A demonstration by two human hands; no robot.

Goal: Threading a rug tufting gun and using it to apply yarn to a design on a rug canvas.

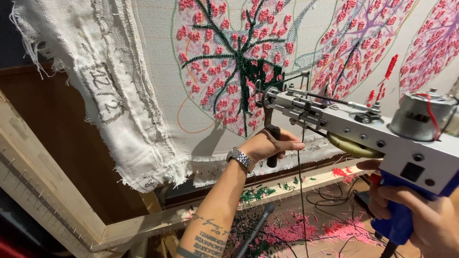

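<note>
Stretched canvas [158,71] on a wooden frame [43,177] fills your view. Your left hand [267,145] grips the tufting gun's [363,129] front handle; your right hand [420,210] clasps its blue grip.

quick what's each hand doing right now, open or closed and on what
Left hand: closed around the black front handle of the silver metal tufting gun.
Right hand: closed on the gun's blue rear grip.

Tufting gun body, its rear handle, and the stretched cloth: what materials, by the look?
Tufting gun body: bare metal, likely aluminium; matte silver plates with visible screws. Blue rear handle, in the right hand: probably moulded plastic, smooth and evenly coloured. Backing cloth: coarse off-white woven fabric with frayed edges. Left hand holds the black front grip.
</note>
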